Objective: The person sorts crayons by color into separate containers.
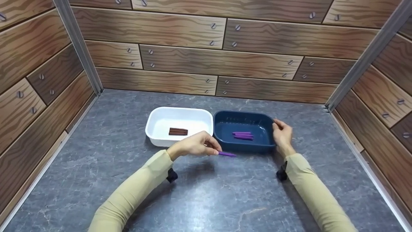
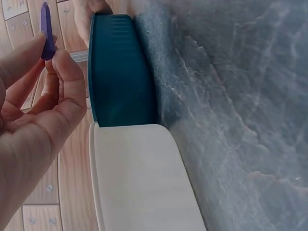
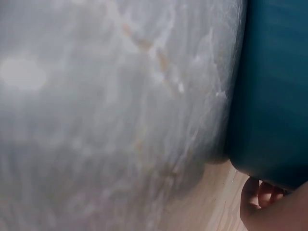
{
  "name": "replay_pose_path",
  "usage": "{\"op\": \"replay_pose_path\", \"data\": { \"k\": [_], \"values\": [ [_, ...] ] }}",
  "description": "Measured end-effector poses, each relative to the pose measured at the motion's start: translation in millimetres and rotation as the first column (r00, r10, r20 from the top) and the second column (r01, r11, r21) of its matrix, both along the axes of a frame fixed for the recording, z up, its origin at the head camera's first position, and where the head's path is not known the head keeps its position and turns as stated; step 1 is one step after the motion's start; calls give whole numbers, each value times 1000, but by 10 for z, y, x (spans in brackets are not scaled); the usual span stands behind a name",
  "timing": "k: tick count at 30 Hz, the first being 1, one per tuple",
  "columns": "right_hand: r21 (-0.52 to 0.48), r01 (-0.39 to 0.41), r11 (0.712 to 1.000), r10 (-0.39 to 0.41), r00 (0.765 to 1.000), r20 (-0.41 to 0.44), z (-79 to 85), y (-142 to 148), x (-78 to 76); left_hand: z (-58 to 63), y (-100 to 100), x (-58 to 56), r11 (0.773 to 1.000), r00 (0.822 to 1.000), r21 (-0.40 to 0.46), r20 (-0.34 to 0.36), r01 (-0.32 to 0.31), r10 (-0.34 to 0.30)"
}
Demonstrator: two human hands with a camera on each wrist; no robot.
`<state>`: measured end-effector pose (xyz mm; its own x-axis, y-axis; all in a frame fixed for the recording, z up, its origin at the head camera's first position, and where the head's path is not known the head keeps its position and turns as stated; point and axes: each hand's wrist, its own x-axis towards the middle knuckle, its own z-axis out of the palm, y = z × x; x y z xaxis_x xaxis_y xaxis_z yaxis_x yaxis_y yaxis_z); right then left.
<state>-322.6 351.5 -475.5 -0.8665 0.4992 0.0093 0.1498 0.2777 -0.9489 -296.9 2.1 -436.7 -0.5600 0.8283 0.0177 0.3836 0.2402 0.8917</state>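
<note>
My left hand [image 1: 199,145] pinches a purple crayon [image 1: 227,154] between thumb and fingertips, its tapered tip pointing right. The crayon is above the front edge of a dark blue dish [image 1: 244,147], as the left wrist view also shows. Inside that dish lie several purple crayons [image 1: 243,136], side by side. At the dish's right end my right hand [image 1: 283,137] holds the rim, with fingers bent against the end wall in the right wrist view. A white dish [image 1: 180,111] stands close against the blue one's left side, with several brown crayons [image 1: 178,131] inside.
Both dishes stand on a grey marbled table [image 1: 206,199]. Wood-patterned panels [image 1: 180,29] rise behind and at both sides, joined by metal corner posts [image 1: 80,48]. A black wrist device [image 1: 172,175] shows under each sleeve.
</note>
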Motion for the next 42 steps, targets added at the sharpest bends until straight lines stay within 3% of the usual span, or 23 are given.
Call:
{"op": "replay_pose_path", "data": {
  "k": [18, 27, 32, 36, 42],
  "values": [
    [30, -8, 1000, 8, 1000, -1, 46, -16, 29, 116, 205, -210, 993, 993, 11, -24, -115, 116],
    [16, -8, 1000, 7, 1000, 10, -2, -23, 10, 139, 389, -342, 974, 974, -12, 5, -225, 225],
    [18, -9, 1000, 9, 1000, 14, -5, -20, 7, 110, 498, -432, 964, 964, 29, 22, -265, 265],
    [26, -10, 1000, 10, 1000, 9, 5, -24, 11, 97, 586, -495, 946, 948, 54, 4, -319, 319],
    [24, -19, 1000, 18, 1000, 19, 9, -15, 27, 81, 731, -555, 935, 928, 23, -118, -354, 354]
  ]
}}
